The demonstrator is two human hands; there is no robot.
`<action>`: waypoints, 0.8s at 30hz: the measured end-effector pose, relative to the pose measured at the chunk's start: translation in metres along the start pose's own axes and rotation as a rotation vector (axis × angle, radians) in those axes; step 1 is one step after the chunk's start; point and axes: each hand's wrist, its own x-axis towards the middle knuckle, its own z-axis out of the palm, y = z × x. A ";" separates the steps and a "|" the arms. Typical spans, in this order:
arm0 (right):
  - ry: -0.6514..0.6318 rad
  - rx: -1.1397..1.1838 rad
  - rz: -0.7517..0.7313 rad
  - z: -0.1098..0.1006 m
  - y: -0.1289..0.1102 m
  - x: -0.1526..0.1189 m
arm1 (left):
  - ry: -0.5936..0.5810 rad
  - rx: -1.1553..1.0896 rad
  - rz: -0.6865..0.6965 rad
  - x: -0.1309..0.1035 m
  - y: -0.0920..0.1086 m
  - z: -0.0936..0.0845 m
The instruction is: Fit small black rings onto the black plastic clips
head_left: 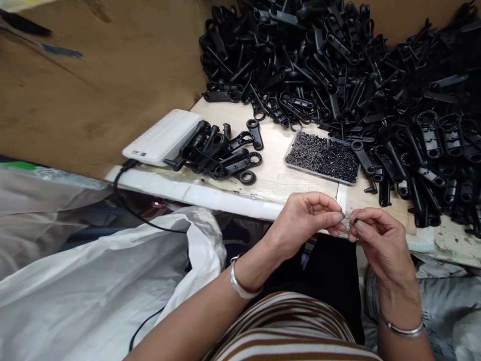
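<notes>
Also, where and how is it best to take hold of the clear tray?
I would come from the near side and take the tray by its left end and near wall together, keeping it level. It is shallow, open and full of small parts, so tilting could spill them. Those two sides look free, while black pieces crowd its right end.

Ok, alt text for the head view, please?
A person's right hand pinches a small black piece close to the left hand at a worktable. Beyond lie a tray of tiny dark parts and a large heap of black pieces, with a smaller cluster and a white box at left.
</notes>
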 end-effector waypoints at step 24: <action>-0.015 -0.145 -0.150 0.007 0.005 -0.005 | -0.066 -0.053 -0.045 -0.006 -0.008 0.000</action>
